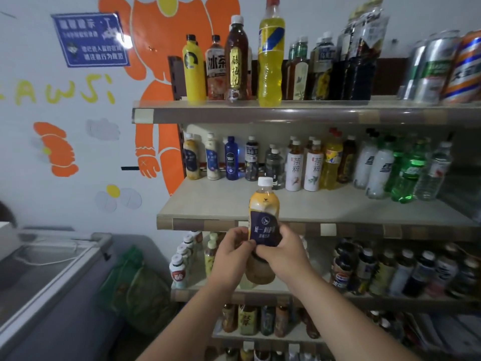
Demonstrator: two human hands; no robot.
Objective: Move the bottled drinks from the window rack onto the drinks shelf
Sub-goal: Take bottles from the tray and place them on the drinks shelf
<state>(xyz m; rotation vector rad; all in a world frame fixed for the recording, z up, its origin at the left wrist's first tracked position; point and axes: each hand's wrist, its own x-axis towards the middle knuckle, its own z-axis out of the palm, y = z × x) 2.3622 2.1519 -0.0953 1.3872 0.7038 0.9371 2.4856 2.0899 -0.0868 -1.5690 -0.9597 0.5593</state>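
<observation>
Tiered drinks shelf (221,201), upright bottles (270,61) along each level, cans (437,66) at top right

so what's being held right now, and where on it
A white-capped milk tea bottle, upright, gripped by both the left hand and right hand around its lower body, at the bottom edge of the dark blue label.

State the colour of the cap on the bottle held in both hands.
White, best seen in the head view: the cap tops the held bottle.

Glossy plastic bottle (264,212); matt shelf (208,204).
</observation>
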